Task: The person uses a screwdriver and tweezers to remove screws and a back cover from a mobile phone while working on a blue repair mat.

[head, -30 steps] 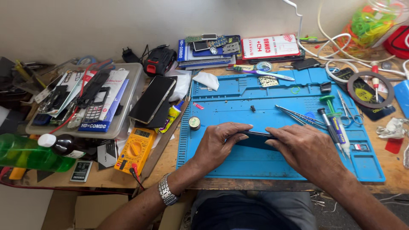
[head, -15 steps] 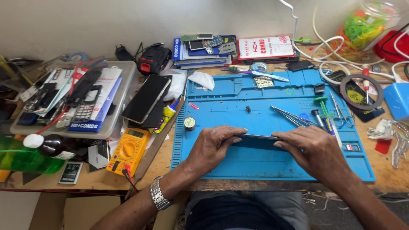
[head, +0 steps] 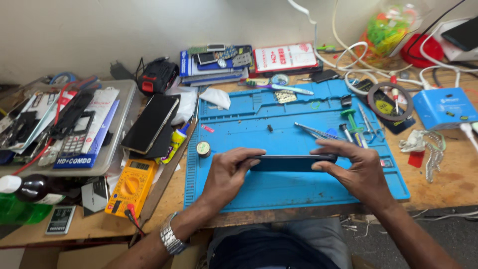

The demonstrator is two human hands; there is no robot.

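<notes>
1. One dark smartphone (head: 293,163) lies lengthwise just below the centre of the frame, held up on its long edge over the blue work mat (head: 298,192).
2. The left hand (head: 226,175) grasps the phone's left end, thumb along the top edge and fingers curled under it. One metal wristwatch (head: 170,239) sits on that wrist, lower left of centre.
3. The right hand (head: 359,169) grasps the phone's right end, fingers lying over the top edge and thumb beneath. Both hands are closed on the same phone.
4. One blue mat covers the middle of the wooden bench (head: 448,184), from the centre to the right of centre.
5. One small round tin (head: 202,148) rests on the mat's left part, near the left hand but apart from it.
6. A loose cluster of tweezers and small screwdrivers (head: 343,130) lies on the mat just above the right hand; how many there are cannot be told.
7. One yellow multimeter (head: 130,183) lies at lower left, off the mat.
8. One more dark phone (head: 150,123) lies face down left of the mat, above the multimeter.
9. One grey tray (head: 118,130) at the left edge holds one keypad phone (head: 77,135) and flat boxes.
10. One blue box (head: 444,107) sits at the right edge.
11. One ring of tape (head: 388,100) lies just left of that box.
</notes>
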